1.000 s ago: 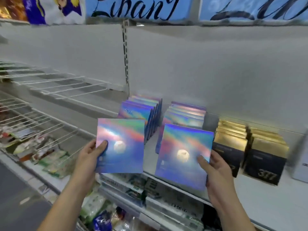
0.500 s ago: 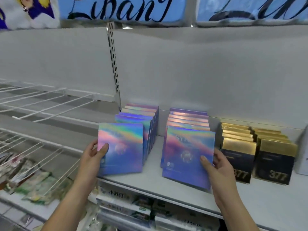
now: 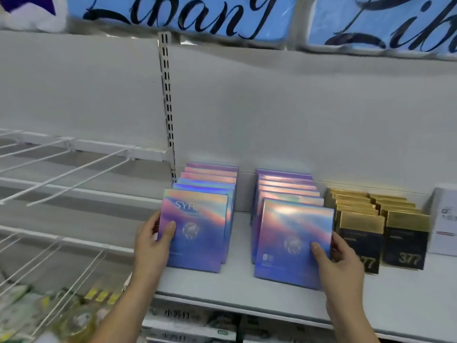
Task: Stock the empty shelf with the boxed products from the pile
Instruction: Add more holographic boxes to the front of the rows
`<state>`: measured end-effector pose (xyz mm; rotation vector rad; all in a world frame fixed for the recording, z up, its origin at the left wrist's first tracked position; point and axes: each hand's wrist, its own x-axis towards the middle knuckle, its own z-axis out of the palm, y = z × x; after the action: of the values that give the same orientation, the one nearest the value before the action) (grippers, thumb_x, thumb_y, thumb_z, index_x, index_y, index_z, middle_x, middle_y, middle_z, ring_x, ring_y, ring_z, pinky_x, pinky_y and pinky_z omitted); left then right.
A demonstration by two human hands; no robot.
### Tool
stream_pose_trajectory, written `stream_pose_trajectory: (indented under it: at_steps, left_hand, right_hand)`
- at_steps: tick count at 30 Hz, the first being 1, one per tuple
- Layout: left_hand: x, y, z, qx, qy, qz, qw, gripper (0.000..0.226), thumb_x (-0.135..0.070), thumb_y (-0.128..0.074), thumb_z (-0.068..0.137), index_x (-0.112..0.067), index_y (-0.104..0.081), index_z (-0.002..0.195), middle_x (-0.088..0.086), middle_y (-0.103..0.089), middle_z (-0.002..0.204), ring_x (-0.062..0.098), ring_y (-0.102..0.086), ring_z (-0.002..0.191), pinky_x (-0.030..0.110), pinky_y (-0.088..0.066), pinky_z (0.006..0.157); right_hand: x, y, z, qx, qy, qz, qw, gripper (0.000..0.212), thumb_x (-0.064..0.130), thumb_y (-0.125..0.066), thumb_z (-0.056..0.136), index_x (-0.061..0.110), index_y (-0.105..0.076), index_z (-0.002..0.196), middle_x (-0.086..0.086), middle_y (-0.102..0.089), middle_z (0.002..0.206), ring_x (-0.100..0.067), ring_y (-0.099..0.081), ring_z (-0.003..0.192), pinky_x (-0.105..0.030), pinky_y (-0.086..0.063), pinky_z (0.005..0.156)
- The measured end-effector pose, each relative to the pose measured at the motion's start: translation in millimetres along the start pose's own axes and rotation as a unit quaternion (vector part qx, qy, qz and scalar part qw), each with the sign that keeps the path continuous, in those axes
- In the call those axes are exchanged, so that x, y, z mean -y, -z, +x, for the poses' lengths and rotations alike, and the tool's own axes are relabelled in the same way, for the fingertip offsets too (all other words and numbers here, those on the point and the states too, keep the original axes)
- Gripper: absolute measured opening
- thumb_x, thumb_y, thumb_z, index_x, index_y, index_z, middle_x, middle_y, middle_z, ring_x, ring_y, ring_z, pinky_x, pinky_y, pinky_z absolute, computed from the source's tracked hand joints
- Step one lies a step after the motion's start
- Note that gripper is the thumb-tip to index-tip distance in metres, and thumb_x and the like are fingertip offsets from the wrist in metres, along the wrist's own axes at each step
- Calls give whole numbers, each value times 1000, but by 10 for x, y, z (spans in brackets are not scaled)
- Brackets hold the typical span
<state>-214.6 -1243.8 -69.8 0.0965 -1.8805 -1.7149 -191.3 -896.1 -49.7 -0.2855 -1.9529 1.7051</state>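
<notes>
Two rows of flat holographic boxes stand on the white shelf (image 3: pixel 247 288). My left hand (image 3: pixel 153 241) grips the left edge of the front box (image 3: pixel 197 231) of the left row, which stands upright on the shelf against the boxes behind it. My right hand (image 3: pixel 338 263) holds the right edge of the front box (image 3: pixel 289 241) of the right row, leaning back on its row with its bottom edge on the shelf. Thumbs lie on the box fronts.
Two rows of black-and-gold "377" boxes (image 3: pixel 405 243) stand right of the holographic ones, then a white box (image 3: pixel 445 219) at the far right. White wire racks (image 3: pixel 61 169) fill the left bay. Packaged goods lie on the lower shelves. Blue banners hang above.
Both hands moved forward and down with their boxes, from in front of the shelf onto it, setting each box at the front of its row. The camera view shifted closer.
</notes>
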Motion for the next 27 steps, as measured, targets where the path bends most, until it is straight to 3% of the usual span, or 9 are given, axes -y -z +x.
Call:
stream_pose_trajectory:
  at_steps: [3, 10, 14, 16, 22, 27]
  left_hand:
    - [45, -12, 19, 11, 10, -11, 1000, 37, -52, -67, 79, -36, -69, 113, 1, -73, 109, 24, -69, 103, 54, -56, 91]
    - [49, -54, 7, 9, 34, -43, 998, 48, -39, -72, 81, -28, -66, 126, 3, -71, 117, 18, -68, 106, 42, -56, 91]
    - [36, -62, -5, -5, 41, -56, 998, 39, -17, -76, 90, -24, -65, 127, -3, -72, 110, 3, -67, 95, 38, -57, 88]
    - [21, -67, -11, -7, 42, -57, 997, 41, -16, -74, 91, -23, -64, 130, -5, -72, 111, -1, -66, 94, 35, -56, 86]
    - [27, -94, -45, -20, 45, -76, 996, 38, -22, -72, 93, -28, -64, 129, 0, -70, 118, 15, -66, 107, 28, -54, 82]
    - [71, -108, -59, -31, 58, -72, 995, 36, -25, -72, 94, -32, -65, 128, 2, -67, 120, 20, -66, 110, 46, -58, 91]
  right_hand:
    - [-20, -101, -38, -20, -30, 51, 998, 36, 13, -68, 95, 19, -64, 130, -10, -65, 123, -26, -65, 108, -30, -53, 79]
    - [-10, -244, -74, -55, -59, 102, 991, 34, 10, -67, 95, 22, -66, 127, -7, -66, 125, -27, -65, 112, -30, -51, 81]
    - [55, -252, -101, -58, -73, 124, 988, 36, 11, -66, 96, 20, -63, 131, -6, -65, 124, -25, -64, 109, -31, -53, 76]
    - [60, -254, -104, -58, -74, 121, 988, 36, 12, -65, 97, 20, -62, 132, -5, -64, 124, -24, -63, 108, -30, -53, 74]
    - [77, -271, -122, -58, -78, 104, 990, 37, 18, -65, 97, 23, -60, 133, -2, -62, 127, -24, -62, 112, -32, -56, 71]
    - [74, -286, -139, -65, -74, 105, 990, 39, 20, -66, 96, 25, -59, 134, -3, -61, 129, -25, -62, 115, -35, -57, 75]
